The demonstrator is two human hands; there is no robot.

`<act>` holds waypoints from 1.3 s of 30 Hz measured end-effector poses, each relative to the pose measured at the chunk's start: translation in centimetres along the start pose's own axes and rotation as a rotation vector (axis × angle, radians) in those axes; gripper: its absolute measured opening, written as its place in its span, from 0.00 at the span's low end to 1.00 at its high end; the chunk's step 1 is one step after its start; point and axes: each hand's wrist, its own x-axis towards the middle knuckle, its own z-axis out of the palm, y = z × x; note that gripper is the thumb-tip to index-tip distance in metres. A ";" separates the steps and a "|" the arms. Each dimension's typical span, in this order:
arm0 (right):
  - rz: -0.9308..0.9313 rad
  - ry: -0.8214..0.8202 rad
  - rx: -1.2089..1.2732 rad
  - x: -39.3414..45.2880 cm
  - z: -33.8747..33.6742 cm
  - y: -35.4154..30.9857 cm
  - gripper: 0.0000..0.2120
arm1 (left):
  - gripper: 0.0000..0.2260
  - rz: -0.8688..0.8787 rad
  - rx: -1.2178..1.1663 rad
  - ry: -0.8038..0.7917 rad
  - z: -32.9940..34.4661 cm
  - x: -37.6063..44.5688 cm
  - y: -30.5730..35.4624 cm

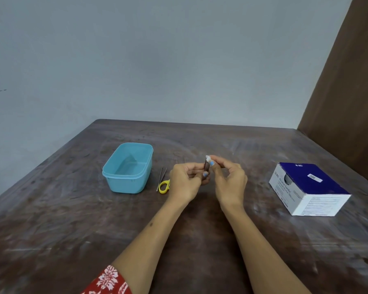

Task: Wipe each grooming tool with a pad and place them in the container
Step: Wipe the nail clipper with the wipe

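Note:
My left hand (186, 180) holds a small dark grooming tool (206, 165) upright above the table's middle. My right hand (229, 179) pinches a small white pad (208, 158) against the tool's top end. A light blue plastic container (128, 167) stands open to the left, with nothing visible inside. Between the container and my left hand lie metal tweezers (161, 179) and scissors with yellow handles (164, 186), partly hidden by my left hand.
A blue and white box of alcohol swabs (308, 188) sits at the right on the dark wooden table (72, 230). A grey wall stands behind the table and a brown panel (344, 92) rises at the far right.

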 end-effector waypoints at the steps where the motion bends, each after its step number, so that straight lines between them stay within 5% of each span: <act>1: 0.004 -0.012 0.009 0.0 -0.1 -0.1 0.09 | 0.10 -0.005 -0.009 0.009 0.0 0.1 -0.1; 11: 0.092 -0.024 0.212 -0.3 -0.1 -0.8 0.08 | 0.09 -0.028 -0.031 -0.008 0.1 0.0 0.1; 22: -0.298 0.068 -0.143 -0.7 0.1 -0.5 0.09 | 0.12 -0.003 -0.054 0.042 0.2 -0.3 0.5; 39: -0.226 0.190 -0.309 -0.7 -0.1 -0.4 0.02 | 0.11 -0.026 -0.095 0.016 0.4 -0.3 0.2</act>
